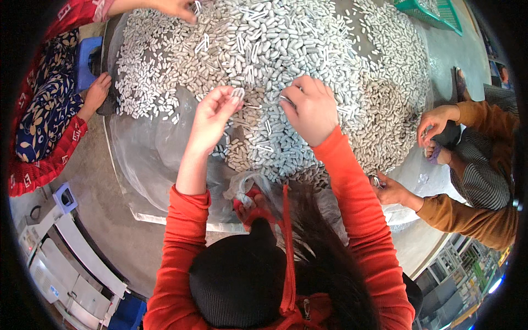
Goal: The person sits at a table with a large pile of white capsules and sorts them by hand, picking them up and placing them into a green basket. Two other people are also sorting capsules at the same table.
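- The left grip [214, 113] is pinching a small metal loop [237, 93] at its fingertips.
- The right grip [312, 107] is holding a thin metal piece [286, 99] between thumb and finger.
- Beneath and beyond both, countless loose pieces [280, 44] are covering the bench [157, 143].
- Handling seems to be mid-course; most pieces are lying unheld, and no finished pile is showing clearly.

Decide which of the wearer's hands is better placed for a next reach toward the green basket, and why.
Right, most likely. The right hand is nearer the green basket; the left hand lies farther left, pinching a looped piece. The right seems to hold a thin piece too, so neither looks free.
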A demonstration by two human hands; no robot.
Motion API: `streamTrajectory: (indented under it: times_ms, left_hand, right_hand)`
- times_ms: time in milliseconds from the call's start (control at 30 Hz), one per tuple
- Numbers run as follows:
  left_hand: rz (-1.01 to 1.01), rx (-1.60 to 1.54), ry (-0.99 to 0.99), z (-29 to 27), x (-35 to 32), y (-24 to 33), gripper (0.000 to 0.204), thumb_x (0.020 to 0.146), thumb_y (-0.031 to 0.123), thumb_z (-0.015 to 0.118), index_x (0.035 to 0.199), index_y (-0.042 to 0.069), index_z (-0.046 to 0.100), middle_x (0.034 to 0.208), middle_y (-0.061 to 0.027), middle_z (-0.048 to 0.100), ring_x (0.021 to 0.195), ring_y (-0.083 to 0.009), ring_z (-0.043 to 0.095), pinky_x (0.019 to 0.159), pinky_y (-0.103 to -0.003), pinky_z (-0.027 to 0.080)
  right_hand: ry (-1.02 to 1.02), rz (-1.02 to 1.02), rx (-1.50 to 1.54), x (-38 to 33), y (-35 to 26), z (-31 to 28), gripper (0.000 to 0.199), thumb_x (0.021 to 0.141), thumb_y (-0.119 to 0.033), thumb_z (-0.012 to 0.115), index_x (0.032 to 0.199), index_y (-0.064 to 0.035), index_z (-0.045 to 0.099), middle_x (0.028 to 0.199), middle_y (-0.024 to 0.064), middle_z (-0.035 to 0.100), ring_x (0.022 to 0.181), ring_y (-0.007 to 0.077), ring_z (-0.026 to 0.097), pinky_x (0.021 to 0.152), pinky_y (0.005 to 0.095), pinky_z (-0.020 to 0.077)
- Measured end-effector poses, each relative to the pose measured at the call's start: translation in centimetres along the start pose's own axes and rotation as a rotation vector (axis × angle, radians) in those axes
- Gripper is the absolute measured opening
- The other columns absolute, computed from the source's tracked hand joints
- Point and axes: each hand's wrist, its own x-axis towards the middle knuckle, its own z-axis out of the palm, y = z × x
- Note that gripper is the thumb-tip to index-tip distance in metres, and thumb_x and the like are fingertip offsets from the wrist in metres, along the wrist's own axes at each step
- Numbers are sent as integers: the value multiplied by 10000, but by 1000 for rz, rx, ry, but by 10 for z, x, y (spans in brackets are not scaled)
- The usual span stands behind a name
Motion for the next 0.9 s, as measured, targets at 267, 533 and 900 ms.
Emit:
streamTrajectory:
  times_ms: [267,533,900]
  left_hand:
    - [-98,-497,-6,-3,12,8,301,870,92,576,1149,1,512,985,-72,593,873,-176,602,782,-288,494]
    - [453,798,401,47,42,-9,252,769,108,686,936,-51,585,802,-183,545,751,-336,554,677,-398,441]
    - [102,152,30,32,12,-4,100,857,133,610,903,45,595,842,9,588,771,-74,519,730,-251,447]
  right_hand:
    - [322,717,1811,-47,20,-44,208,870,-54,543,1078,-46,542,940,54,565,822,150,533,716,303,460]
    - [418,906,1265,-82,80,-65,133,843,-104,612,965,-86,561,845,13,572,693,116,511,645,248,426]
    - [9,473,67,-74,83,-25,153,735,-124,685,859,-69,615,831,173,601,753,377,579,643,428,472]
